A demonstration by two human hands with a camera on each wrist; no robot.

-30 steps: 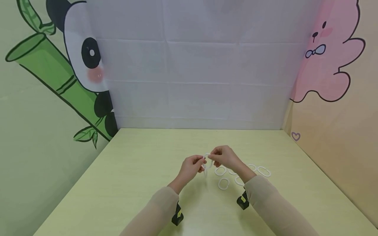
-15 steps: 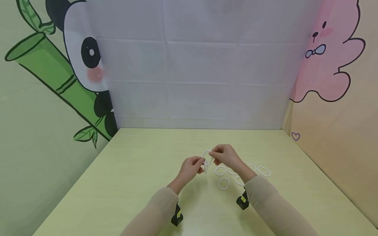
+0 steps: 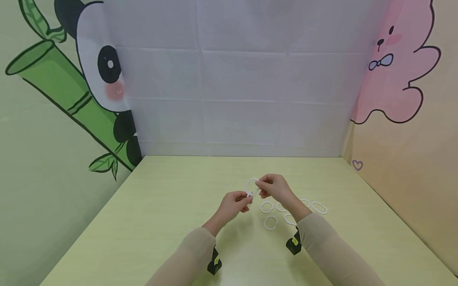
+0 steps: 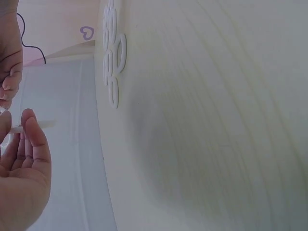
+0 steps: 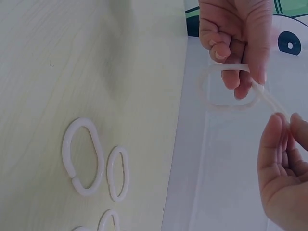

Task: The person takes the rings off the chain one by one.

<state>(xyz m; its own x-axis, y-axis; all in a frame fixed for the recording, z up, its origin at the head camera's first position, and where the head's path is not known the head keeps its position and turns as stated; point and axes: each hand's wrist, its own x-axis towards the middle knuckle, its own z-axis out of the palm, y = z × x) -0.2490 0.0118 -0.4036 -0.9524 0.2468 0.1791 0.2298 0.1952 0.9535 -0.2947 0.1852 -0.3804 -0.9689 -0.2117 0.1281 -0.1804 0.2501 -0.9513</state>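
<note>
Above the table, my left hand (image 3: 230, 205) pinches two white plastic oval rings where they meet, thumb against the fingers. One upright ring (image 3: 247, 184) spans from there to my right hand (image 3: 276, 188), which pinches its right side between thumb and fingertips. In the right wrist view this ring (image 5: 275, 102) runs slantwise between both sets of fingertips. The other ring (image 5: 226, 108) hangs down by the left fingers, which cover part of it; the head view mostly hides it. The left wrist view catches only a sliver of white ring (image 4: 17, 129) at the left fingertips.
Several loose white rings lie on the pale table (image 3: 161, 222), among them a near ring (image 3: 270, 229) and a right-hand ring (image 3: 319, 213). My right forearm partly covers some. A black wrist device (image 3: 294, 244) sits under each sleeve. A white sheet (image 3: 243, 99) hangs behind the table.
The upright ring has risen and now stands more open to view between the hands. My right hand has shifted slightly up and right; the left fingertips have moved slightly right over the joint.
</note>
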